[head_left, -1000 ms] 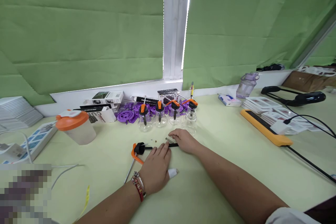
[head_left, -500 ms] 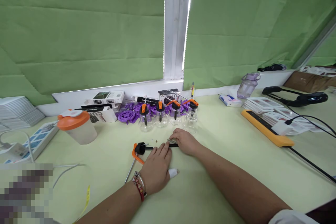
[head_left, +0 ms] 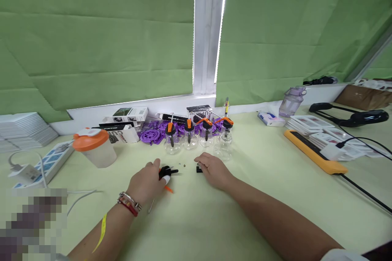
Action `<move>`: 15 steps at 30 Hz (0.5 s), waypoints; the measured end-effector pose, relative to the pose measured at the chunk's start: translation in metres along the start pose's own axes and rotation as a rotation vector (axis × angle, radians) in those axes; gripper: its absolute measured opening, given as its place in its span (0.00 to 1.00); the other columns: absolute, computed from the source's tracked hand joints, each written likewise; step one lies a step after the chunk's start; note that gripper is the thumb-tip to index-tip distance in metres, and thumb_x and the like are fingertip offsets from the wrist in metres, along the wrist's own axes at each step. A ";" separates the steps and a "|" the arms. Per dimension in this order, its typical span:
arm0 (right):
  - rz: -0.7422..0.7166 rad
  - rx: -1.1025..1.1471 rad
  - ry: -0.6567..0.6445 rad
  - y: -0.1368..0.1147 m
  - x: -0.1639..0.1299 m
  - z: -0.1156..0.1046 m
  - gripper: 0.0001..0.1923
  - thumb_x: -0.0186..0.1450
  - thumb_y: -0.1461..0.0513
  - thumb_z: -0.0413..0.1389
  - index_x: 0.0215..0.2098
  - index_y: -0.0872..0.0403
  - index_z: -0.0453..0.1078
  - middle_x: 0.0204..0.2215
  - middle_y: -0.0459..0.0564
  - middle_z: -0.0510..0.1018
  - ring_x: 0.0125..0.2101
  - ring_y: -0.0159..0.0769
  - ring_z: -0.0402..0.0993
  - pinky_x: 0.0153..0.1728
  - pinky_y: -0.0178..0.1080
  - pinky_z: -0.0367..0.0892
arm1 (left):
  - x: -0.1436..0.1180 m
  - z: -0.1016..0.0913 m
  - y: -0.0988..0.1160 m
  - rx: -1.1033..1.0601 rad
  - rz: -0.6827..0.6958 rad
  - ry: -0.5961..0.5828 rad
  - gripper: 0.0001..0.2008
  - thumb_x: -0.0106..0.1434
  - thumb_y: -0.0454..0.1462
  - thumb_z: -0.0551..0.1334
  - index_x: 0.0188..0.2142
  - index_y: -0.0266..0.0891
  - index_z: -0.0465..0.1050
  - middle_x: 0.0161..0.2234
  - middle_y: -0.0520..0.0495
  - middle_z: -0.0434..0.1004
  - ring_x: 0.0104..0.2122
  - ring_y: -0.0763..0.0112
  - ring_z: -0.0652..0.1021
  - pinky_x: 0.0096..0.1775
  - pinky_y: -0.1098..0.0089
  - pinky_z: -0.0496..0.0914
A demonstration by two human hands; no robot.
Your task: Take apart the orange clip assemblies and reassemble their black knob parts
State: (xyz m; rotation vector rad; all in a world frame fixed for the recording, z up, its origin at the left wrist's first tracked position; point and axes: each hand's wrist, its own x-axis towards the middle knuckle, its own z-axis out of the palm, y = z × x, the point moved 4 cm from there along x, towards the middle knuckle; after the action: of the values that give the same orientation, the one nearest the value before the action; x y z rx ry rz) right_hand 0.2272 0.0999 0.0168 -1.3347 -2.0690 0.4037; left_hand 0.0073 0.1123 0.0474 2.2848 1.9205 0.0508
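Observation:
My left hand [head_left: 146, 182] is closed around the black and orange crank lid [head_left: 164, 171], which lies on the table like those on the jars behind. A metal rod [head_left: 151, 206] and an orange piece [head_left: 168, 189] stick out below the hand. My right hand [head_left: 214, 170] has curled fingers pinching a small metal spring [head_left: 198, 164], mostly hidden under the fingertips. Just below it a short black bar [head_left: 199, 169] lies partly covered by that hand. Tiny loose parts [head_left: 184, 165] rest between my hands.
Several glass jars [head_left: 189, 142] with crank lids stand behind my hands, before purple plastic parts [head_left: 150, 136] and boxes [head_left: 130, 113]. An orange-lidded cup [head_left: 98, 151] and a power strip [head_left: 50, 163] are left; an orange power strip [head_left: 312, 151], cards and a water bottle [head_left: 292, 102] are right.
My left hand has moved left off the black bar and closed on the crank lid. My right hand stays nearly in place, with less of the spring showing.

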 end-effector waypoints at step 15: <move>0.320 0.613 -0.430 -0.022 -0.022 0.048 0.23 0.54 0.63 0.60 0.47 0.53 0.62 0.26 0.43 0.71 0.23 0.28 0.66 0.22 0.30 0.58 | -0.025 0.023 0.034 -0.367 0.420 -0.195 0.20 0.47 0.29 0.54 0.41 0.43 0.57 0.28 0.53 0.69 0.25 0.70 0.70 0.23 0.74 0.58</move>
State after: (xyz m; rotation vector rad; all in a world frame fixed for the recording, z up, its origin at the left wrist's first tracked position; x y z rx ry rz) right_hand 0.1863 0.0744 -0.0141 -1.2534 -1.8025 1.4416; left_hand 0.0390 0.0796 0.0310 2.2898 1.1992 0.2022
